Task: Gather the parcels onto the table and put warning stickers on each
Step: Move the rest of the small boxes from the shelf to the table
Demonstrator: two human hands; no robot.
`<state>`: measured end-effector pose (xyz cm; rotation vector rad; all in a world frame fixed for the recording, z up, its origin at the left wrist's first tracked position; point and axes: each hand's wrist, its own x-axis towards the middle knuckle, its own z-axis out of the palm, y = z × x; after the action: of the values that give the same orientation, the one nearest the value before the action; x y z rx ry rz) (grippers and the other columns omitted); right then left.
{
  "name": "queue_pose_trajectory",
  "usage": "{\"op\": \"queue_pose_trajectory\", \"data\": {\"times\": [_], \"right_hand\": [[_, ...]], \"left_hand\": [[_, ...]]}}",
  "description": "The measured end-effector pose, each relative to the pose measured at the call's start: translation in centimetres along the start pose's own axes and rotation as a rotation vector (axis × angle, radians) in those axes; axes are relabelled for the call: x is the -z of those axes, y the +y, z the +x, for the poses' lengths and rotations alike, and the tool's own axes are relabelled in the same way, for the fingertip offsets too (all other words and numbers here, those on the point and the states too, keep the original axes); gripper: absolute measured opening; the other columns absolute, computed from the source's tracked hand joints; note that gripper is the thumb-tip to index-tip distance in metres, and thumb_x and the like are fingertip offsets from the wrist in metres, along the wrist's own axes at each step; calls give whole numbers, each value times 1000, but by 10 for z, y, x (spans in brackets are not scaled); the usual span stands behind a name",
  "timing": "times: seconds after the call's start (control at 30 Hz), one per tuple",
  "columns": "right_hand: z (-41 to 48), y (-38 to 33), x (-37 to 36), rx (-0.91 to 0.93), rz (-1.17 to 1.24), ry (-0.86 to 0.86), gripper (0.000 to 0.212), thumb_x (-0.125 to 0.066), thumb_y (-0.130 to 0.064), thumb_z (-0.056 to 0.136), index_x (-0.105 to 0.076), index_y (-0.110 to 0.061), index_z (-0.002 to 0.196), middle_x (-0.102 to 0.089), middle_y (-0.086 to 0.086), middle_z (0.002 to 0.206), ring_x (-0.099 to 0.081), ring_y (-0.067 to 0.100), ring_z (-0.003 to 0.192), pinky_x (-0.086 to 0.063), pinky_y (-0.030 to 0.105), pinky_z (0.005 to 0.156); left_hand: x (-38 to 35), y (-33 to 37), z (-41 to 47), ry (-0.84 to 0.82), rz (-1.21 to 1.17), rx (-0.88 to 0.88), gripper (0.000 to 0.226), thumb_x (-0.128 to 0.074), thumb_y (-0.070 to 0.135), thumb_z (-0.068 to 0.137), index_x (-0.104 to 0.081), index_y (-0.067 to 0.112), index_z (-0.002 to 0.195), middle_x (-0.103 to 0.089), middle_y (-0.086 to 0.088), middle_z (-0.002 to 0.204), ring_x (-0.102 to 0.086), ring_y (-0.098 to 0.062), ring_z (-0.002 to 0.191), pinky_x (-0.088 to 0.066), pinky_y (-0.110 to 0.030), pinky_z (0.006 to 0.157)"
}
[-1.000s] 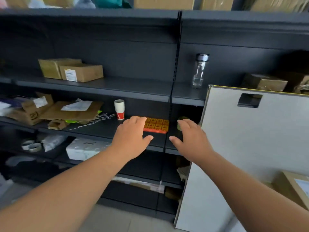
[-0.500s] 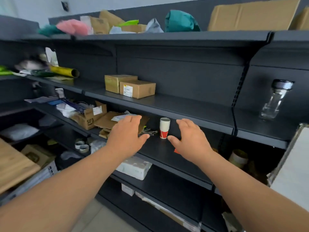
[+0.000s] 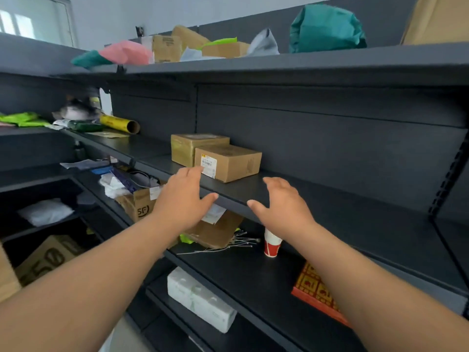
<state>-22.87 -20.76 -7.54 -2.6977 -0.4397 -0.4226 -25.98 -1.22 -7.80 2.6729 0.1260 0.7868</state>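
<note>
Two brown cardboard parcels stand side by side on a dark shelf [image 3: 238,189]: a labelled parcel [image 3: 232,162] in front and a taped parcel [image 3: 187,147] behind it to the left. My left hand [image 3: 182,199] reaches up with spread fingers, its fingertips just short of the labelled parcel's white label. My right hand [image 3: 281,203] is raised to the right of that parcel, fingers straight, holding nothing. An orange sheet of warning stickers [image 3: 317,292] lies on the shelf below, partly hidden by my right forearm.
A red-and-white paper cup [image 3: 271,245], cable ties [image 3: 228,246] and torn cardboard [image 3: 215,231] lie on the lower shelf. A white foam block [image 3: 200,298] sits lower still. The top shelf carries a teal bag [image 3: 327,29], a pink parcel [image 3: 124,53] and boxes.
The view has swung left and up from the sticker sheet to the shelf with the two parcels. Both hands have risen from the lower shelf toward the labelled parcel.
</note>
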Motion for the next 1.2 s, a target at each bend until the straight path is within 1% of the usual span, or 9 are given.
{"op": "queue_pose_trajectory", "data": {"times": [0.1, 0.2, 0.37, 0.5, 0.6, 0.83, 0.97, 1.07, 1.2], "right_hand": [[26, -1, -14, -20, 35, -41, 73, -50, -52, 93, -20, -20, 151, -22, 2, 157, -24, 24, 142, -30, 39, 112], [51, -7, -26, -35, 71, -33, 73, -51, -51, 93, -21, -19, 151, -23, 2, 156, -26, 23, 141, -31, 38, 111], [89, -20, -50, -93, 82, -18, 74, -51, -50, 93, -21, -15, 151, -25, 6, 155, -28, 24, 140, -32, 36, 108], [123, -33, -70, -200, 83, 14, 71, -52, -51, 92, -28, -13, 147, -33, 8, 149, -38, 25, 133, -38, 35, 102], [151, -42, -84, -302, 79, 42, 66, -53, -53, 90, -37, -15, 141, -43, 8, 140, -47, 26, 123, -45, 36, 96], [195, -61, -116, -486, 89, 86, 67, -57, -56, 86, -39, -15, 136, -51, 8, 132, -53, 27, 117, -48, 37, 90], [200, -57, -118, -547, 94, 152, 54, -57, -46, 89, -43, -14, 129, -55, 9, 126, -56, 29, 113, -47, 35, 86], [194, -48, -113, -615, 72, 197, 42, -51, -30, 94, -41, -9, 128, -55, 14, 125, -56, 31, 111, -45, 34, 82], [191, -43, -108, -666, 94, 210, 47, -51, -22, 94, -36, -7, 136, -53, 15, 128, -56, 31, 112, -46, 33, 80]], "left_hand": [[-14, -13, 23, -13, -11, 46, 70, -61, 48, 86, -32, 20, 144, -42, -6, 141, -43, -26, 127, -42, -39, 98], [-25, -26, 49, -11, -24, 65, 69, -61, 48, 87, -33, 18, 142, -43, -7, 140, -43, -28, 126, -42, -39, 96], [-45, -55, 98, -21, -54, 23, 64, -62, 47, 86, -39, 18, 138, -49, -8, 131, -48, -27, 119, -43, -38, 91], [-62, -84, 141, -66, -107, -47, 57, -64, 46, 84, -45, 23, 132, -54, -2, 123, -52, -24, 112, -45, -36, 85], [-75, -104, 172, -104, -147, -89, 52, -66, 48, 81, -49, 28, 125, -57, 3, 118, -56, -19, 106, -50, -37, 84], [-100, -135, 212, -192, -256, -153, 56, -67, 47, 80, -45, 29, 129, -54, 4, 122, -56, -18, 107, -52, -40, 87], [-108, -140, 221, -201, -330, -241, 58, -67, 41, 83, -41, 29, 133, -51, 6, 127, -53, -16, 113, -48, -36, 93], [-114, -138, 225, -225, -367, -296, 60, -68, 43, 81, -40, 29, 133, -52, 5, 128, -53, -16, 115, -49, -39, 95], [-120, -130, 232, -247, -415, -268, 73, -69, 40, 82, -32, 21, 141, -48, -1, 134, -51, -20, 120, -46, -37, 99]]}}
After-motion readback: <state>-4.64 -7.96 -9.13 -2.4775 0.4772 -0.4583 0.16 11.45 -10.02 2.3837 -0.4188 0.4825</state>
